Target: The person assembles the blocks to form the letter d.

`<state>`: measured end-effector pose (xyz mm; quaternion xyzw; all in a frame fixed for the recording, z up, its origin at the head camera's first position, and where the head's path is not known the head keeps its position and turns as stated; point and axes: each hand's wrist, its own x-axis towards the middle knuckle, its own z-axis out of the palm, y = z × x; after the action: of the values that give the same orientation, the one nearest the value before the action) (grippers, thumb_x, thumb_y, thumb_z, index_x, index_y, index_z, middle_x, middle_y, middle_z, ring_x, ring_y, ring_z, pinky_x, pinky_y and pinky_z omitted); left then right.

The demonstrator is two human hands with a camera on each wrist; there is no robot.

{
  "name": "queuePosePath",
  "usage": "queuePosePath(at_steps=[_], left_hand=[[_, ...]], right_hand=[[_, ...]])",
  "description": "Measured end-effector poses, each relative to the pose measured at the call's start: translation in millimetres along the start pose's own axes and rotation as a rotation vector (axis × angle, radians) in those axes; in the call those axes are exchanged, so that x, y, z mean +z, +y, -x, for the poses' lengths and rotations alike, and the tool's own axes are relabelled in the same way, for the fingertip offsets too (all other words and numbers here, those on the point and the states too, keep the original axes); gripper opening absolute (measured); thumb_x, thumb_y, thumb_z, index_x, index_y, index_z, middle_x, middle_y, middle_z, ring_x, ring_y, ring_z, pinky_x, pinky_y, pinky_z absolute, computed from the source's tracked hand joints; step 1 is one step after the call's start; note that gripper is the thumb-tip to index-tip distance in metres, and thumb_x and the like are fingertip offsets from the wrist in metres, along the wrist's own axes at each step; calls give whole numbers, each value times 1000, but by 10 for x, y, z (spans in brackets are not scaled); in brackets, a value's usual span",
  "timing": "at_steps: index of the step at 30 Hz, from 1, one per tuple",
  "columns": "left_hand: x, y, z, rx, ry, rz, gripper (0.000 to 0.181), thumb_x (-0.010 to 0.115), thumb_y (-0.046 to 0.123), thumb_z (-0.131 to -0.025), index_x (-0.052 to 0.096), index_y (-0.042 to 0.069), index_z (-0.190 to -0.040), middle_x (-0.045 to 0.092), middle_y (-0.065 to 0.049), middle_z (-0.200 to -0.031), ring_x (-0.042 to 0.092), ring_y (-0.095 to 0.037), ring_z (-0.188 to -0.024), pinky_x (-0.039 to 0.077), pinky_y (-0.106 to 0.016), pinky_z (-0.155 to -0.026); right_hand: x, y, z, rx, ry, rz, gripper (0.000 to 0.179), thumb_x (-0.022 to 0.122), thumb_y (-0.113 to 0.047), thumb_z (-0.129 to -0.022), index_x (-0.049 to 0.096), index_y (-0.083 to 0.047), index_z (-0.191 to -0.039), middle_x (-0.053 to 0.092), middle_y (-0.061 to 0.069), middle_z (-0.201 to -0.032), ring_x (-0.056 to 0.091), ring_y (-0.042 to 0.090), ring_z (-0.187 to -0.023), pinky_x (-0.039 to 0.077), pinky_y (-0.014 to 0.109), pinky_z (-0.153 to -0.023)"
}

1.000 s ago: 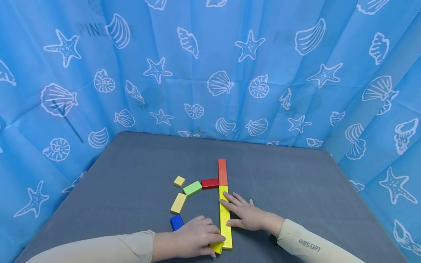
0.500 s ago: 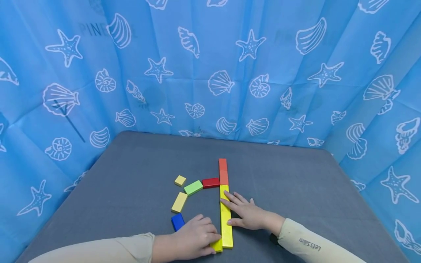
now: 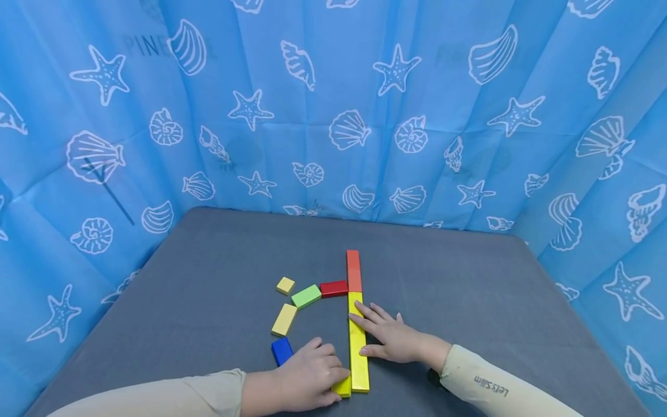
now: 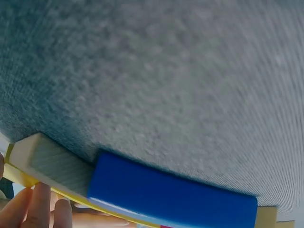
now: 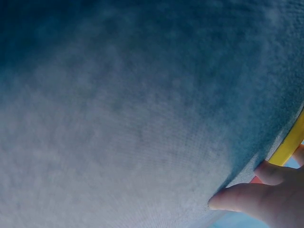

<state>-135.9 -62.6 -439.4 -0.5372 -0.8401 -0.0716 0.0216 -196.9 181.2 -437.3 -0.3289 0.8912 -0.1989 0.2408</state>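
Note:
My left hand (image 3: pixel 311 376) pinches a yellow block (image 3: pixel 342 388) against the left side of the lower end of a straight column. Two long yellow blocks (image 3: pixel 359 370) form the column's near part, with orange blocks (image 3: pixel 353 271) at its far end. The spread fingers of my right hand (image 3: pixel 393 339) rest on the yellow blocks from the right. Left of the column, a red block (image 3: pixel 333 289), green block (image 3: pixel 306 296), pale yellow block (image 3: pixel 283 320) and blue block (image 3: pixel 282 351) curve round. A pale block (image 4: pixel 61 166) beside the blue one shows in the left wrist view; my hand hides it from above.
A small pale yellow block (image 3: pixel 285 285) lies apart, outside the curve. Everything rests on a grey cloth-covered table (image 3: pixel 448 278). Behind it hangs a blue curtain (image 3: pixel 323 69) with shells and starfish.
The yellow block in my left hand has turned from a slant to lie straight alongside the column's near end. My right hand has stayed in place on the column.

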Motion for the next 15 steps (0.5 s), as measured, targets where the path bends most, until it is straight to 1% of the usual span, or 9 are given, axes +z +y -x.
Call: queuePosePath(at_steps=[4, 7, 11, 15], left_hand=[[10, 2, -6, -2, -3, -19, 31, 68, 41, -90, 72, 21, -114, 67, 16, -99, 49, -1, -88, 33, -16, -71], [4, -4, -11, -22, -26, -30, 33, 68, 44, -90, 71, 22, -114, 66, 15, -102, 51, -3, -91, 35, -18, -73], [-3, -11, -7, -21, -55, -8, 32, 69, 42, -89, 72, 22, -115, 65, 15, -102, 51, -2, -93, 36, -19, -74], [12, -13, 7, -3, -41, 18, 29, 70, 38, -90, 72, 22, -114, 64, 15, -102, 51, -2, -94, 35, -17, -74]], right_hand=[[1, 6, -5, 2, 2, 7, 72, 56, -47, -96, 30, -13, -154, 16, 10, -161, 14, 42, -144, 16, 81, -94], [0, 4, -8, 1, 0, 10, 71, 55, -47, -96, 30, -13, -154, 16, 10, -161, 14, 42, -144, 16, 81, -94], [-1, -1, -10, -1, -4, 6, 71, 55, -47, -96, 30, -13, -154, 16, 10, -161, 14, 42, -144, 16, 81, -94], [-5, 0, -9, -1, -6, 2, 72, 55, -46, -96, 29, -12, -154, 16, 11, -161, 14, 43, -144, 15, 81, -94]])
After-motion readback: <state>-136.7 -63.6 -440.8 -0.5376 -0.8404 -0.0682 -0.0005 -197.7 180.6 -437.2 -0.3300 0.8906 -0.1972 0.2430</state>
